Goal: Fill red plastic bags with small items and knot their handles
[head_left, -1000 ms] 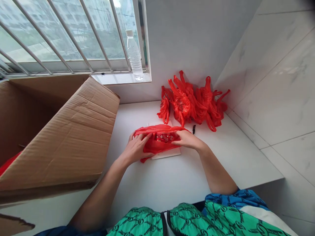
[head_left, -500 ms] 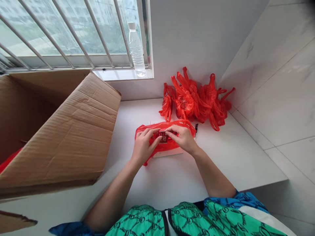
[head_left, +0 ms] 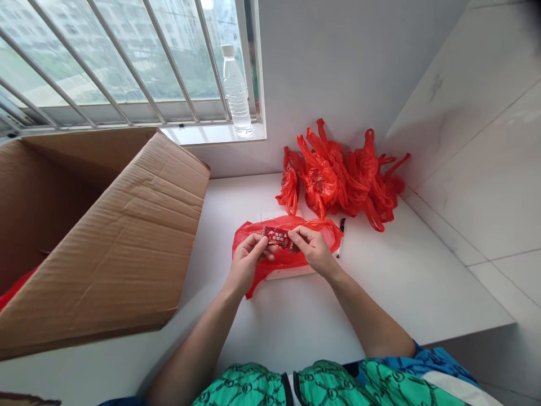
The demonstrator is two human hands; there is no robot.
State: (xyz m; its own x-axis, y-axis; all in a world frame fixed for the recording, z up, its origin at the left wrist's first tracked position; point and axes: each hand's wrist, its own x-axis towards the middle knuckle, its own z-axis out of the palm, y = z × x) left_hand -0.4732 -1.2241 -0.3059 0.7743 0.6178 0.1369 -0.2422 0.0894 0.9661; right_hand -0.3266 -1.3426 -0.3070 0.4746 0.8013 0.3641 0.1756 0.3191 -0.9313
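Note:
A small red wrapped candy (head_left: 278,237) with white printed characters is stretched between both hands. My left hand (head_left: 248,256) pinches its left end between thumb and fingers. On the other end, my right hand (head_left: 313,248) grips the wrapper's right edge. Beneath the hands a red plastic bag (head_left: 283,262) lies spread on the white counter, over what looks like a sheet or pad of white paper (head_left: 291,273). A black-and-white pen (head_left: 340,237) rests just right of the bag.
Several knotted red plastic bags (head_left: 333,175) are heaped against the wall. A large open cardboard box (head_left: 127,237) stands at the left, with something red inside. On the windowsill is a clear bottle (head_left: 236,93). The white counter (head_left: 414,282) ends at a tiled wall.
The candy has turned so its printed face shows more fully, raised above the bag. My hands have shifted slightly toward me in the picture, and more of the pen is visible.

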